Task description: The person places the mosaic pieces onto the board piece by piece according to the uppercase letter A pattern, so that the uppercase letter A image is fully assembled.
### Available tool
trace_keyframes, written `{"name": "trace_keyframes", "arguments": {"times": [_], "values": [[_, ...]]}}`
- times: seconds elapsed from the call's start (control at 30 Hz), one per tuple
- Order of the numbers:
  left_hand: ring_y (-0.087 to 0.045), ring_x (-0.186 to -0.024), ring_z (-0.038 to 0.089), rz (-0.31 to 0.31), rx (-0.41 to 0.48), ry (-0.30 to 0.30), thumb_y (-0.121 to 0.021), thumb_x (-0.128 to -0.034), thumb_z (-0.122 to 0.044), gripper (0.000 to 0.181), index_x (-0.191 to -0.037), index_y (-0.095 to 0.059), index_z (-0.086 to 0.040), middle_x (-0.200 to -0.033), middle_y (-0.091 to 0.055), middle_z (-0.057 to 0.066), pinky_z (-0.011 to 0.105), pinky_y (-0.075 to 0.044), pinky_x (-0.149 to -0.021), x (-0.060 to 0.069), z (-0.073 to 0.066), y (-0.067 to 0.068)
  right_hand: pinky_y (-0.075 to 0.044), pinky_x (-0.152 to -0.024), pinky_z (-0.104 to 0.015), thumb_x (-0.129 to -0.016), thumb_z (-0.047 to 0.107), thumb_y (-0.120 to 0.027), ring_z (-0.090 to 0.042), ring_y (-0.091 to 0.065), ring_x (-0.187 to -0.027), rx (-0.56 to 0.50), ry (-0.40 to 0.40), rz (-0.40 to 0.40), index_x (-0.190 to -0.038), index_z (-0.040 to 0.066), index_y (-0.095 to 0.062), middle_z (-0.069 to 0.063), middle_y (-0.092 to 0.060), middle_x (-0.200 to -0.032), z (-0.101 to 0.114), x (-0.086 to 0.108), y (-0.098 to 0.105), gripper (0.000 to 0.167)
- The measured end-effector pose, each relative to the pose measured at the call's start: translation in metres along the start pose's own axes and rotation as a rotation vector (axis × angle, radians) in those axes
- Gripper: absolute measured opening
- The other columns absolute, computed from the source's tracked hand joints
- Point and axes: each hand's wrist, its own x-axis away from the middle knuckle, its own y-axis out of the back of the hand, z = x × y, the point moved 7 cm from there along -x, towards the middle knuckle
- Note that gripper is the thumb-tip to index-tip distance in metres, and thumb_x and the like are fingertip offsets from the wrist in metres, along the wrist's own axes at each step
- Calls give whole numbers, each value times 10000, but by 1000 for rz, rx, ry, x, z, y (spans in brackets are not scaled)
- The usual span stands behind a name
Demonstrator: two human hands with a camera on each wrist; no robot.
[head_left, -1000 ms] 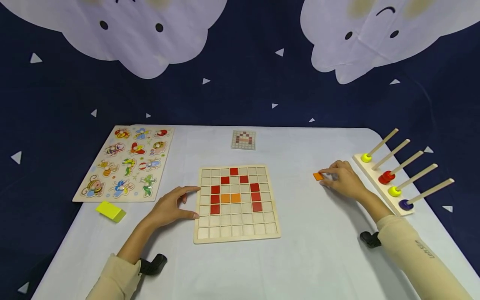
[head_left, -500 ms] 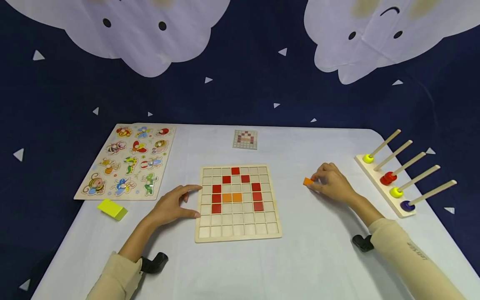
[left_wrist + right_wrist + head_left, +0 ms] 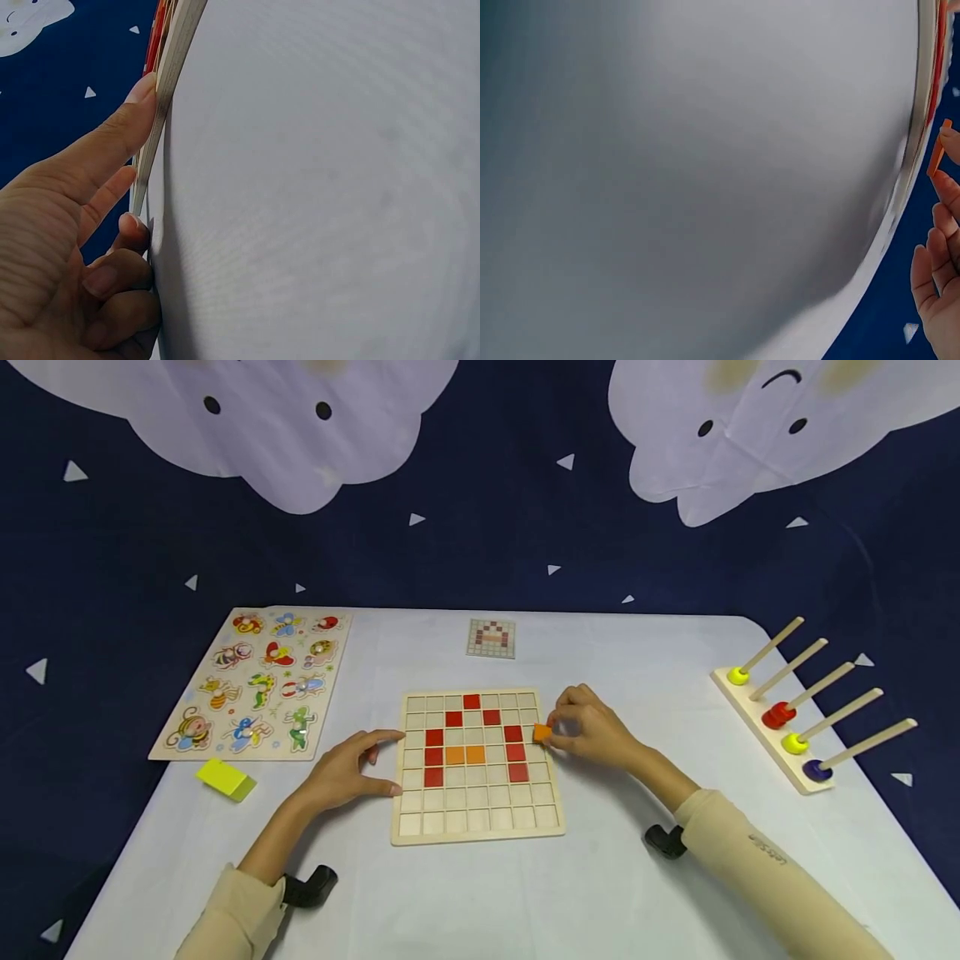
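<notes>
A wooden grid board (image 3: 477, 817) lies in the middle of the table, with several red tiles (image 3: 434, 757) and two orange tiles (image 3: 475, 755) set in its squares. My right hand (image 3: 596, 727) pinches an orange square tile (image 3: 542, 733) between thumb and fingertips, over the board's right edge. In the right wrist view the tile (image 3: 939, 148) shows edge-on, above the board's rim. My left hand (image 3: 347, 775) rests at the board's left edge, thumb and index finger spread along it. The left wrist view has the thumb (image 3: 112, 142) touching the board's side, other fingers bent.
Behind the board lies a small pattern card (image 3: 491, 639). A puzzle board (image 3: 247, 693) with insect pictures lies at left, a yellow-green block (image 3: 226, 780) in front of it. At right stands a peg rack (image 3: 780, 727) with coloured rings.
My right hand has carried the orange tile leftward from near the peg rack to the board's right edge. The left hand has stayed in place at the board.
</notes>
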Motion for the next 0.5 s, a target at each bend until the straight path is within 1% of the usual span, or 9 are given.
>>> {"name": "trace_keyframes", "arguments": {"times": [0.23,0.4,0.5], "values": [[-345,-710,152,-3,2,5,-920,-662,-352,784,-1357,-595,-191,-897,-460,25,307,-292,-631,1,-1,0,-440,-837,-345,-792,210,-833,-146,-445,-957,-27,97,57,-895,79,-755,15,-565,-966,38,-14,-20,184],[-349,-717,157,-3,7,7,-919,-664,-349,785,-1360,-592,-190,-903,-458,27,307,-294,-635,1,-4,0,-421,-807,-320,-810,239,-825,-150,-432,-926,21,165,90,-895,78,-752,2,-569,-959,56,-20,-31,197],[-348,-715,158,0,8,11,-919,-664,-349,787,-1361,-591,-188,-901,-460,29,306,-294,-632,0,-5,0,-406,-802,-322,-814,261,-823,-155,-423,-898,57,176,99,-890,93,-750,-6,-582,-956,61,-22,-34,199]]}}
